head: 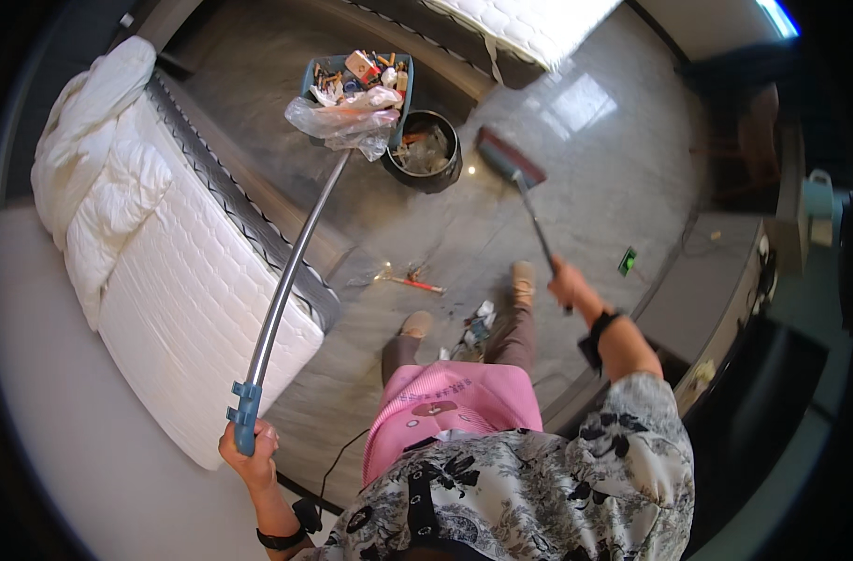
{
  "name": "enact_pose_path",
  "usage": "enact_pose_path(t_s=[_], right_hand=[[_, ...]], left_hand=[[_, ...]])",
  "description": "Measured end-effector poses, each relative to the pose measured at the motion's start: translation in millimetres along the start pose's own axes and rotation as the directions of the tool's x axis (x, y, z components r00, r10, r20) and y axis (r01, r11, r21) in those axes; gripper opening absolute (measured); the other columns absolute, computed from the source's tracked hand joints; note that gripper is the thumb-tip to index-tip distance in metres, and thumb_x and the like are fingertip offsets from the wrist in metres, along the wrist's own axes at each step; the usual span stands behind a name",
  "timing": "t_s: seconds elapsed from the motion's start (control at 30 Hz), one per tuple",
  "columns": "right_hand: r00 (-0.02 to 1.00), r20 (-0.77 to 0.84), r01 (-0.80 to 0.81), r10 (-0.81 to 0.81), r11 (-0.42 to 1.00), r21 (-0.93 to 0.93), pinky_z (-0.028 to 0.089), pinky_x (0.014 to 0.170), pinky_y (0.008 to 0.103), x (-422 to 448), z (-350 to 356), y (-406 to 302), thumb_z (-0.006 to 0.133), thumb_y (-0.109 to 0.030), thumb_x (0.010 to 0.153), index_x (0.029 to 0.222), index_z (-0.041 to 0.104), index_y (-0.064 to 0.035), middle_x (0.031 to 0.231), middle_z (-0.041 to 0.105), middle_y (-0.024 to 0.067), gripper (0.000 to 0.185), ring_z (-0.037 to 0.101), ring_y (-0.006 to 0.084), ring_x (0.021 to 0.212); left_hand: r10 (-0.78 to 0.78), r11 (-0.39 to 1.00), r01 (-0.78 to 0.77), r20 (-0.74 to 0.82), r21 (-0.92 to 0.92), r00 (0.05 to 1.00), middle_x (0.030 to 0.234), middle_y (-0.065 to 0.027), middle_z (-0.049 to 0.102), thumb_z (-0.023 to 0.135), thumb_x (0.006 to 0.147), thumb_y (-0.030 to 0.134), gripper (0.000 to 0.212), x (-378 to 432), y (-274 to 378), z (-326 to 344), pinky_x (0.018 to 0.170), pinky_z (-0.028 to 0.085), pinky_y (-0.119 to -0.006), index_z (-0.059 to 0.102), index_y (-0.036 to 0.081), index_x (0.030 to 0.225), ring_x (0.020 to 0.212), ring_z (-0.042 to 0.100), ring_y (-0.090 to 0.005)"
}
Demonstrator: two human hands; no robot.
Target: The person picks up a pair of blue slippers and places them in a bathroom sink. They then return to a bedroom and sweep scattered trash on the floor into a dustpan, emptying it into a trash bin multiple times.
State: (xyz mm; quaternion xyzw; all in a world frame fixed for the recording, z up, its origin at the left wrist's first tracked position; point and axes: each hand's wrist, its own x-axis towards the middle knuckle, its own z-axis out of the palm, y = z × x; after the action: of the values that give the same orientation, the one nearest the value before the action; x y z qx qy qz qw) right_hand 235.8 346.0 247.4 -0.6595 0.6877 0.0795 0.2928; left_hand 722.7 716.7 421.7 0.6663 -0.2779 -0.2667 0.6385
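Note:
My left hand is closed on the blue grip of a long-handled dustpan, whose metal pole slants up to the pan. Cigarette ends, crumpled packets and a clear plastic bag fill the pan and hang over its edge. In my right hand is the handle of a broom; its wide head, slightly blurred, is over the floor to the right of the pan. A round dark bin with rubbish inside stands against the dustpan's lower right side.
Small litter lies between my feet, and a red-and-white stick with a plastic scrap lies ahead of them. A green object is on the floor at right. A bare mattress stands left, another mattress at top, a low cabinet right.

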Motion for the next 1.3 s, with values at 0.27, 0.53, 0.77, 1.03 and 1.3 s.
enact_pose_path(t_s=[0.27,0.53,0.77,1.03,1.3], right_hand=[[0.969,0.248,-0.139,0.013,0.855,0.499,0.042,0.041,0.0336,-61.2,-111.2,60.0,0.057,-0.001,0.079,0.148,0.032,-0.0073,0.064,0.055,0.0085,0.074,0.050,0.0177,0.044],[0.931,0.360,-0.102,-0.059,0.905,0.413,0.040,0.041,0.0314,42.8,-231.3,72.8,0.056,-0.001,0.074,0.147,0.034,-0.0066,0.062,0.054,0.0068,0.076,0.048,0.0160,0.044],[0.913,0.370,-0.015,-0.172,0.892,0.451,0.036,0.034,0.0336,49.9,-260.3,66.4,0.056,0.001,0.076,0.146,0.032,-0.0031,0.059,0.053,0.0081,0.074,0.047,0.0174,0.039],[0.907,0.307,0.159,-0.288,0.909,0.384,0.038,0.037,0.0331,120.8,-270.6,-31.3,0.057,-0.003,0.077,0.145,0.036,-0.0059,0.061,0.054,0.0064,0.072,0.047,0.0164,0.041],[0.833,0.261,0.488,-0.487,0.870,0.064,0.043,0.040,0.0321,21.9,-344.0,44.5,0.053,-0.003,0.075,0.144,0.041,-0.0085,0.057,0.051,0.0051,0.070,0.050,0.0148,0.043]], left_hand=[[-0.118,0.991,0.097,-0.257,-0.096,0.959,0.063,-0.0095,0.054,0.061,0.071,-0.002,0.013,-106.6,47.4,124.2,0.049,0.046,-0.029,0.052,0.000,0.080,0.049,0.051,-0.0140],[-0.119,0.989,0.063,-0.470,-0.133,0.875,0.063,-0.0082,0.052,0.060,0.071,-0.003,0.015,-181.1,86.0,238.6,0.048,0.046,-0.030,0.050,0.001,0.080,0.048,0.051,-0.0143],[-0.151,0.980,0.047,-0.564,-0.194,0.812,0.065,-0.0092,0.053,0.062,0.069,-0.002,0.017,-209.4,99.5,284.4,0.047,0.044,-0.029,0.049,0.001,0.080,0.050,0.052,-0.0162],[-0.207,0.978,0.139,-0.622,-0.156,0.755,0.065,-0.0063,0.055,0.064,0.069,-0.004,0.015,-245.9,112.8,332.0,0.047,0.041,-0.025,0.052,0.001,0.078,0.052,0.052,-0.0124],[-0.252,0.965,0.120,-0.707,-0.232,0.661,0.060,-0.0083,0.053,0.062,0.072,0.001,0.014,-345.8,118.2,413.5,0.045,0.041,-0.027,0.052,-0.001,0.082,0.048,0.050,-0.0134]])
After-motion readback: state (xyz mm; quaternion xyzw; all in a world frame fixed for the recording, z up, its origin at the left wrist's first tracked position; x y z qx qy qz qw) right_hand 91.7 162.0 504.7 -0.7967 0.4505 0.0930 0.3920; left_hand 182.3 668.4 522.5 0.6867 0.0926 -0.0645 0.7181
